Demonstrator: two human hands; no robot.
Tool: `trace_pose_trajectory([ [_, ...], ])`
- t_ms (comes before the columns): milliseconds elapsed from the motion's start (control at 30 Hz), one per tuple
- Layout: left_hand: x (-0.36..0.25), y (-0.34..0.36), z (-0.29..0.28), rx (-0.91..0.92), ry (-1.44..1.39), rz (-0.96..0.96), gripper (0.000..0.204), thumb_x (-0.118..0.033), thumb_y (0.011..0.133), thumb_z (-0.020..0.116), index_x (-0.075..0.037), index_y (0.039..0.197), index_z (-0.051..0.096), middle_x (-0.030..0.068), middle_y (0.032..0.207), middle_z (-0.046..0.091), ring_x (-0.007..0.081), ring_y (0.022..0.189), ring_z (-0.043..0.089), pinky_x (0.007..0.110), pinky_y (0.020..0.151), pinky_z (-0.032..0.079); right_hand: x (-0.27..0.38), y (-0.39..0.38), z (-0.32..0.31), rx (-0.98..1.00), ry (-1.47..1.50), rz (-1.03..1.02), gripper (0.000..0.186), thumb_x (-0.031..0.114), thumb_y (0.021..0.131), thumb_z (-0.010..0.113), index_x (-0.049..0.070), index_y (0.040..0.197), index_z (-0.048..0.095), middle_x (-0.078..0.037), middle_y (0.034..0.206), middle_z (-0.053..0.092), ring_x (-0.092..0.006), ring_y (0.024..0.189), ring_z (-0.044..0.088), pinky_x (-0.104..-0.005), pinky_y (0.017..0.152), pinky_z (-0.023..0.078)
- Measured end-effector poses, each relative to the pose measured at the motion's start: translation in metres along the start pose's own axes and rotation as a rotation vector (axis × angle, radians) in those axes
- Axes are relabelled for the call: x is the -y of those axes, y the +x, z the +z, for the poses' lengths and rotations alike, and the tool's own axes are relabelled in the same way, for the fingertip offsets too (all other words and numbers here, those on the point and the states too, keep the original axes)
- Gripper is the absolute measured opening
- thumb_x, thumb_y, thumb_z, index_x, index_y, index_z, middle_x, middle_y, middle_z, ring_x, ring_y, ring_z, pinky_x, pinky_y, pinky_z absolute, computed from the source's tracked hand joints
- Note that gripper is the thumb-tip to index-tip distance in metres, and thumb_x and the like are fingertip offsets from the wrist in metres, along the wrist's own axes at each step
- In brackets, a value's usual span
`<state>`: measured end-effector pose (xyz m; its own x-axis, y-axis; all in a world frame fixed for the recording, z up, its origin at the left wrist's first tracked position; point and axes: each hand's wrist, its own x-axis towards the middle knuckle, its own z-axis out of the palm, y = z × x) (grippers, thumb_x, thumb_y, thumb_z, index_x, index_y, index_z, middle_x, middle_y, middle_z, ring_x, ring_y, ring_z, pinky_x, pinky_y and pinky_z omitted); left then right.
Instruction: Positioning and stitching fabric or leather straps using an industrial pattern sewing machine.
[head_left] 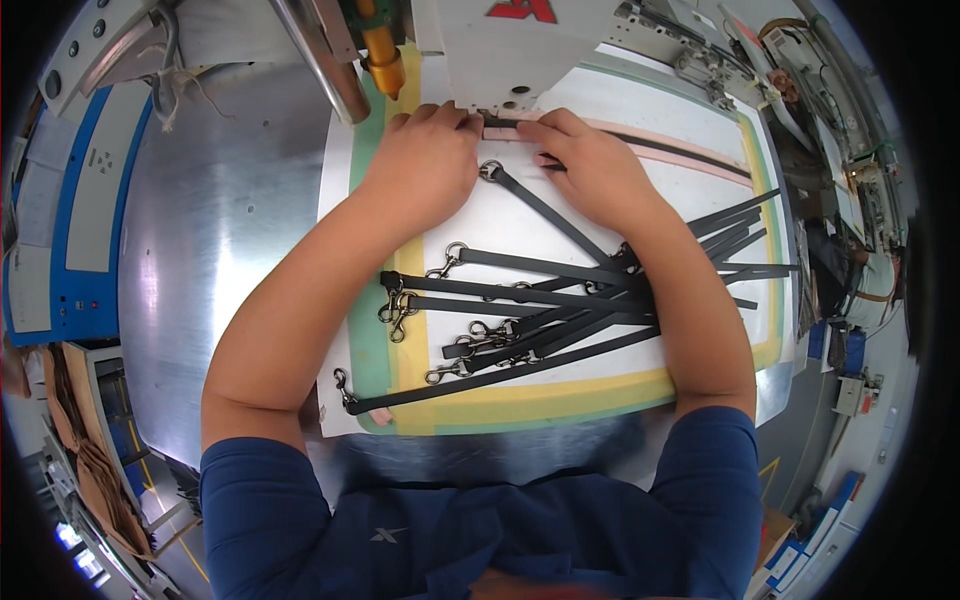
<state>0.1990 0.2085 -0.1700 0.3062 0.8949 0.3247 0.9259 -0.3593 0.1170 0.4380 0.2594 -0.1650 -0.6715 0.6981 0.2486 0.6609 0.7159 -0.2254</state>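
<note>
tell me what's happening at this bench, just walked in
A person has both the left hand and right hand at the near end of a dark strip that runs between pink bands, close by a white machine head. Nearer the person, dark straps with metal clips lie crossed in a loose pile on a white sheet. The fingers hide part of the strip, so the exact grip is unclear.

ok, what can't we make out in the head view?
All head view:
- Left hand: fingertip grip, hidden by its own back.
- Black strip: left end, hidden by that hand.
- Right hand: covers most of a dark piece at its thumb.
- Straps: some crossings, hidden by the right forearm.
- Machine: top, cut off by upper edge.
- Blue box: markings too small.
</note>
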Motion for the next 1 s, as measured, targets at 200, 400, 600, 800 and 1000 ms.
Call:
trace_pose_trajectory([
  [200,0.0,-0.002,-0.003,0.083,-0.022,-0.065,0.041,-0.016,0.098,0.059,-0.004,0.136,0.07,0.0138,0.136,0.067,0.0328,0.128,0.06,0.047,0.111,0.046,0.005,0.0,-0.001,0.014,-0.014,0.033,0.039,0.015,0.095,0.067,0.015,0.134,0.068,-0.004,0.127,0.065,-0.0292,0.105,0.071,-0.0437,0.089,0.059],
  [400,-0.002,-0.002,-0.005,0.081,0.0,-0.056,0.042,-0.015,0.098,0.058,-0.005,0.137,0.069,0.0137,0.134,0.067,0.0319,0.128,0.061,0.047,0.11,0.046,0.007,0.001,-0.002,0.029,-0.01,0.046,0.039,0.014,0.095,0.066,0.015,0.134,0.068,-0.005,0.128,0.066,-0.0299,0.106,0.071,-0.044,0.089,0.059],
  [600,-0.003,-0.001,-0.004,0.076,0.014,-0.055,0.041,-0.014,0.097,0.059,-0.005,0.135,0.071,0.013,0.132,0.068,0.0318,0.125,0.062,0.047,0.107,0.047,0.007,0.002,-0.001,0.013,-0.013,0.033,0.038,0.014,0.095,0.066,0.014,0.132,0.069,-0.006,0.125,0.066,-0.031,0.106,0.071,-0.0448,0.089,0.059],
  [800,-0.003,0.0,-0.003,0.049,0.041,-0.035,0.04,-0.014,0.095,0.059,-0.003,0.132,0.071,0.014,0.127,0.069,0.0332,0.123,0.063,0.048,0.106,0.048,0.008,0.003,-0.003,0.021,0.009,0.039,0.037,0.013,0.094,0.066,0.013,0.13,0.069,-0.009,0.121,0.066,-0.034,0.105,0.07,-0.0463,0.089,0.058],
  [1000,-0.007,0.002,-0.007,0.014,0.058,-0.019,0.04,-0.017,0.095,0.059,0.001,0.129,0.071,0.0156,0.122,0.07,0.0339,0.12,0.063,0.049,0.104,0.048,0.011,0.003,-0.009,0.072,-0.005,0.058,0.046,0.014,0.09,0.07,0.012,0.136,0.066,-0.008,0.127,0.064,-0.0322,0.104,0.071,-0.0459,0.088,0.059],
])
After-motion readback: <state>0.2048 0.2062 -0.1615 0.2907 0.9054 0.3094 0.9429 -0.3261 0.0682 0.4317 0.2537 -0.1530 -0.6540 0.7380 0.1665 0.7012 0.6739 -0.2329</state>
